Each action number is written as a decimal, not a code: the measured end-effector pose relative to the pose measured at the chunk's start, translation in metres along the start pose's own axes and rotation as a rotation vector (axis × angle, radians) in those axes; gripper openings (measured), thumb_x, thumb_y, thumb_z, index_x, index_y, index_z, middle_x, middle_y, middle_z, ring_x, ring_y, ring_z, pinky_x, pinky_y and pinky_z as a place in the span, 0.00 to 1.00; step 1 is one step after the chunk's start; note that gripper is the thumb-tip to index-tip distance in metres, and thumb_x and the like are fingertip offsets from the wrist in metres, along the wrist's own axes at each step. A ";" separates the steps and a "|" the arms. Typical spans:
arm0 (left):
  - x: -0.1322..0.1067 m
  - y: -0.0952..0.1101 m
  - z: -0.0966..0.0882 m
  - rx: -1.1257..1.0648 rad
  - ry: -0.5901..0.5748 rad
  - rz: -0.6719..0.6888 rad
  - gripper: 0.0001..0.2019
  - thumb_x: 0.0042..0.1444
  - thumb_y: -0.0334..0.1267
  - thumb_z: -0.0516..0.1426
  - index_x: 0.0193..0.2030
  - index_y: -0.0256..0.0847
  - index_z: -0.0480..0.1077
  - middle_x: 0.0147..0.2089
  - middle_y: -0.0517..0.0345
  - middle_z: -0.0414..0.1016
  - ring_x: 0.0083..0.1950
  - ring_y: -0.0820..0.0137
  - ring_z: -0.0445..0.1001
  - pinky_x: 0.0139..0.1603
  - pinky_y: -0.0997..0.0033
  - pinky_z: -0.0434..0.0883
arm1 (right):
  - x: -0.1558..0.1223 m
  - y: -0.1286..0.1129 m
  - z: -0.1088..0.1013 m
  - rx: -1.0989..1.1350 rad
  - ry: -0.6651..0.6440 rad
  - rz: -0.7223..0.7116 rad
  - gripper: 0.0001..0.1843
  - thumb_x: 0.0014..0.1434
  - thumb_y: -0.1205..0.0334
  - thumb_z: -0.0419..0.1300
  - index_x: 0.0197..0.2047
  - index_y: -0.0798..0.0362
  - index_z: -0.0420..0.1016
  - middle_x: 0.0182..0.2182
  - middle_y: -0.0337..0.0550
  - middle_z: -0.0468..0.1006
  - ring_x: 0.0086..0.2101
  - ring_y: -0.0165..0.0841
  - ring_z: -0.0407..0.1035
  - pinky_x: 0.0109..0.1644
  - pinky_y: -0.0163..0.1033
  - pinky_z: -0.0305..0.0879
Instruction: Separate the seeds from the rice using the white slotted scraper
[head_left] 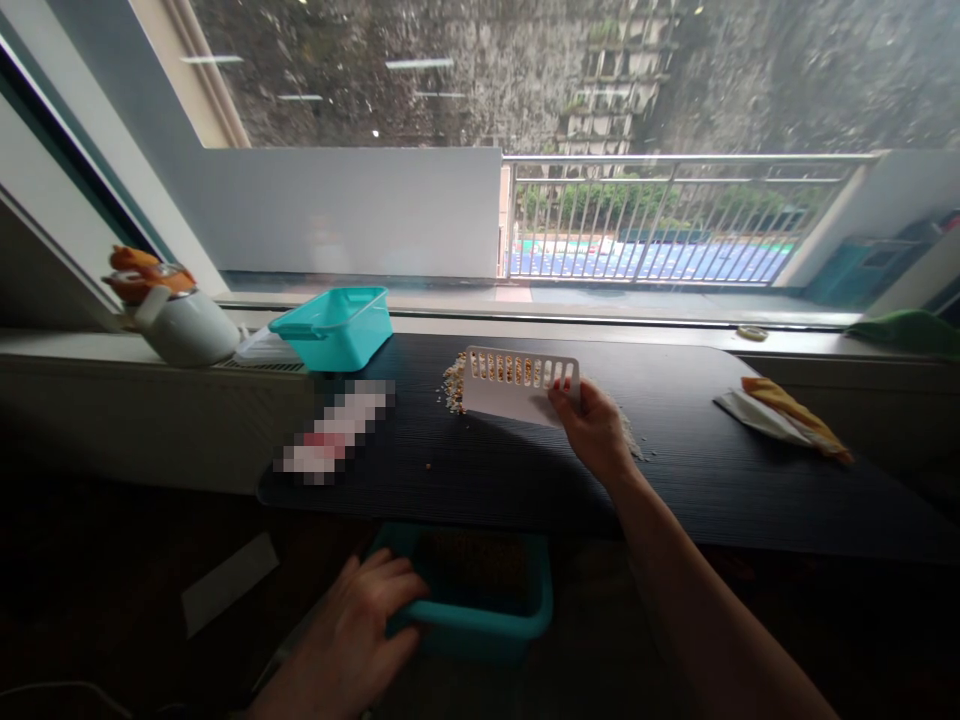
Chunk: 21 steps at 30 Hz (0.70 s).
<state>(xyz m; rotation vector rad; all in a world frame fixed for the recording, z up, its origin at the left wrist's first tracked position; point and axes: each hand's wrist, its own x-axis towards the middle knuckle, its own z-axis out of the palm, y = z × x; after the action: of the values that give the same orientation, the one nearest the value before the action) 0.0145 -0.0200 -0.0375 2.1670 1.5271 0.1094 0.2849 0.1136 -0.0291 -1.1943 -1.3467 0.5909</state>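
Note:
My right hand (592, 420) grips the right end of a white slotted plastic plate (517, 400), which stands on its long edge over the dark table (525, 480). Behind it lies a spread of pale and brown grains (454, 385), seen through the slots and past both ends. Just below the table's front edge, my left hand (375, 610) holds the left rim of a turquoise basin (480, 615), fingers over the edge and thumb outside. Dark brownish contents lie in that basin, too dim to make out.
A second turquoise basin (349, 325) stands at the table's back left, beside a pale jug (187, 325) with an orange cloth on top. A blurred-out packet (337, 430) lies at left. Folded white and yellow cloths (787, 415) lie at right. The window (450, 200) runs along the back.

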 end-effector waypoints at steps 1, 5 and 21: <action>0.000 -0.002 0.001 -0.018 0.009 0.014 0.11 0.47 0.27 0.52 0.30 0.44 0.74 0.35 0.60 0.77 0.45 0.64 0.72 0.52 0.62 0.64 | 0.000 0.000 0.000 0.006 -0.006 -0.003 0.16 0.56 0.48 0.60 0.35 0.54 0.74 0.26 0.38 0.72 0.28 0.31 0.66 0.33 0.38 0.64; 0.000 -0.009 0.003 -0.081 0.042 0.065 0.11 0.47 0.26 0.52 0.29 0.44 0.74 0.34 0.60 0.76 0.42 0.66 0.73 0.51 0.66 0.66 | 0.001 0.001 -0.001 0.049 -0.010 0.018 0.17 0.55 0.48 0.61 0.37 0.54 0.75 0.28 0.39 0.74 0.30 0.33 0.68 0.37 0.39 0.67; -0.008 -0.011 -0.011 -0.035 0.061 0.010 0.09 0.48 0.28 0.52 0.28 0.41 0.73 0.33 0.58 0.73 0.41 0.64 0.72 0.45 0.66 0.66 | -0.012 -0.011 0.002 0.207 -0.503 0.044 0.12 0.54 0.52 0.62 0.38 0.51 0.76 0.32 0.40 0.77 0.34 0.34 0.70 0.39 0.38 0.67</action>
<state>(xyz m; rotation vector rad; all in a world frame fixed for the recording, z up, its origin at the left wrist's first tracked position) -0.0020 -0.0201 -0.0310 2.1623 1.5362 0.2065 0.2775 0.0993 -0.0248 -0.9394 -1.6294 1.0869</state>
